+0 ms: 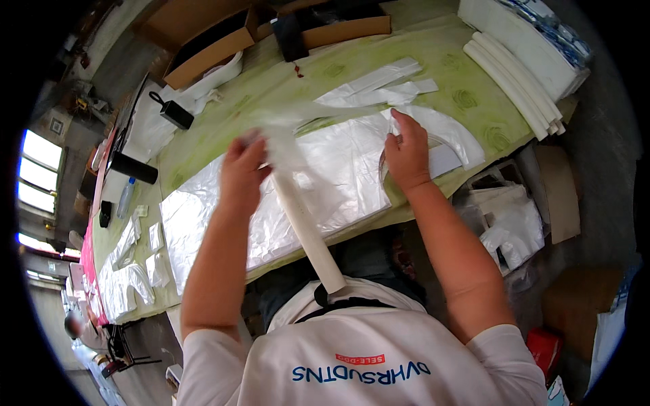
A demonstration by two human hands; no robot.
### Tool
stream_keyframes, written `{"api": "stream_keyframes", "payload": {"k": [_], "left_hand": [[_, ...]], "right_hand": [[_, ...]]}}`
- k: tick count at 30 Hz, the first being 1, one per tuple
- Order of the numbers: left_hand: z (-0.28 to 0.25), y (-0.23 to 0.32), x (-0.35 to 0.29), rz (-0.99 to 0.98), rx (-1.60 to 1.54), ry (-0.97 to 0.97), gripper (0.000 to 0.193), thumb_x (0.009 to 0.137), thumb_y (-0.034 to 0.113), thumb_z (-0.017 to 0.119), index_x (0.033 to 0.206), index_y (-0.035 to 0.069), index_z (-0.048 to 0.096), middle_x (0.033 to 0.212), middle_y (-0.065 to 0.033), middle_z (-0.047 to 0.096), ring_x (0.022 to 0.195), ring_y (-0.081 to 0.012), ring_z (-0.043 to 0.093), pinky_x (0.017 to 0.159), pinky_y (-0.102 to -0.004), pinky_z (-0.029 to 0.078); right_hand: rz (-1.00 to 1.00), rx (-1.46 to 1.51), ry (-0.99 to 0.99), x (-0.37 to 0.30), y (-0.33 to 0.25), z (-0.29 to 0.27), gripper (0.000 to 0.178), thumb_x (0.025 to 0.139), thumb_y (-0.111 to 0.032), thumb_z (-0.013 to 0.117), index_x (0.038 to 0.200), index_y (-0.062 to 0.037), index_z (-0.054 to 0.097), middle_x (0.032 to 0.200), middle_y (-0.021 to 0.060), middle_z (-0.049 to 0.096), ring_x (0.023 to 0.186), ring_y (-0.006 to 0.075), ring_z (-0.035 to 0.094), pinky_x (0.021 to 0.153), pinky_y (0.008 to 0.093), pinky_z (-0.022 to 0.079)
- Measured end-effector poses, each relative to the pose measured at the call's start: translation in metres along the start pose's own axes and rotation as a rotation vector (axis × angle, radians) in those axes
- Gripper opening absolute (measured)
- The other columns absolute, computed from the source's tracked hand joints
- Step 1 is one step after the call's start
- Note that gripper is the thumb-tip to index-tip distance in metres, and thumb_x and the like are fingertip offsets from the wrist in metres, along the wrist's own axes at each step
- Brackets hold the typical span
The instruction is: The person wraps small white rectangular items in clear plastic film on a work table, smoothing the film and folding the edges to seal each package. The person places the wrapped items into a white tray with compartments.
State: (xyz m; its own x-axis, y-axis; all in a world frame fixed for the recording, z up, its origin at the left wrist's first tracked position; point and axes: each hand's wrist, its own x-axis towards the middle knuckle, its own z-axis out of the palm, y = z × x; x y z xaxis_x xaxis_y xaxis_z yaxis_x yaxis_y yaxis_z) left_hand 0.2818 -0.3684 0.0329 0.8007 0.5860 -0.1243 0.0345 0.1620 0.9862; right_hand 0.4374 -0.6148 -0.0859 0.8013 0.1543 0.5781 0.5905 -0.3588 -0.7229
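Observation:
My left hand (245, 170) is raised above the table, its fingers closed on a thin, see-through plastic sheet (298, 152) that is smeared by motion. Farther right, my right hand (409, 150) pinches thumb and fingers at the edge of white plastic film; the fingertips partly hide the grip. Beneath both hands lies a wide, wrinkled layer of shiny white plastic sheeting (203, 203). A long off-white tube (308, 233) slants from my waist onto the sheeting, between my forearms.
Cut white strips (379, 82) lie on the green tablecloth (467, 101). Several white rolls (508, 84) sit at the right. Cardboard boxes (210, 47) stand behind. Leftward are a black strapped box (176, 114), a black cylinder (133, 167), a bottle (126, 198) and, farther off, a person (88, 331).

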Motion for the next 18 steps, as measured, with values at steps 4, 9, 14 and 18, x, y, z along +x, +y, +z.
{"api": "stream_keyframes", "payload": {"k": [4,9,14,18], "left_hand": [[-0.116,0.003,-0.024,-0.064,0.149,0.252,0.031,0.093,0.019,0.069,0.122,0.013,0.06,0.093,0.0044,0.062,0.081,-0.0077,0.058,0.071,-0.0251,0.047],[-0.195,-0.035,-0.029,-0.232,0.691,0.355,0.058,0.082,0.011,0.076,0.136,0.01,0.055,0.104,-0.0037,0.063,0.092,-0.0148,0.061,0.078,-0.0324,0.051],[-0.167,-0.053,-0.035,0.578,1.19,0.41,0.056,0.078,-0.003,0.065,0.132,0.011,0.058,0.131,-0.0204,0.053,0.13,-0.0392,0.046,0.111,-0.0452,0.037],[-0.119,-0.064,-0.05,0.603,0.891,-0.09,0.058,0.082,-0.001,0.062,0.138,0.009,0.054,0.142,-0.0197,0.05,0.133,-0.0398,0.044,0.115,-0.0459,0.033]], "right_hand": [[-0.047,-0.078,-0.032,-0.003,-0.008,0.003,0.045,0.08,-0.005,0.066,0.125,-0.0053,0.061,0.12,0.0167,0.064,0.114,0.0362,0.056,0.102,0.0454,0.044],[-0.075,-0.152,-0.045,-0.003,-0.006,0.005,0.041,0.081,-0.007,0.069,0.121,-0.0073,0.063,0.12,0.0125,0.065,0.114,0.0334,0.057,0.103,0.0427,0.042],[-0.103,-0.185,-0.032,-0.001,-0.004,0.001,0.037,0.08,-0.005,0.068,0.117,-0.0078,0.065,0.118,0.0128,0.065,0.112,0.0331,0.057,0.101,0.0431,0.043],[-0.295,-0.213,-0.007,-0.003,-0.018,-0.006,0.034,0.078,-0.003,0.068,0.111,-0.0074,0.067,0.116,0.0144,0.065,0.11,0.0354,0.058,0.1,0.0451,0.043]]}}
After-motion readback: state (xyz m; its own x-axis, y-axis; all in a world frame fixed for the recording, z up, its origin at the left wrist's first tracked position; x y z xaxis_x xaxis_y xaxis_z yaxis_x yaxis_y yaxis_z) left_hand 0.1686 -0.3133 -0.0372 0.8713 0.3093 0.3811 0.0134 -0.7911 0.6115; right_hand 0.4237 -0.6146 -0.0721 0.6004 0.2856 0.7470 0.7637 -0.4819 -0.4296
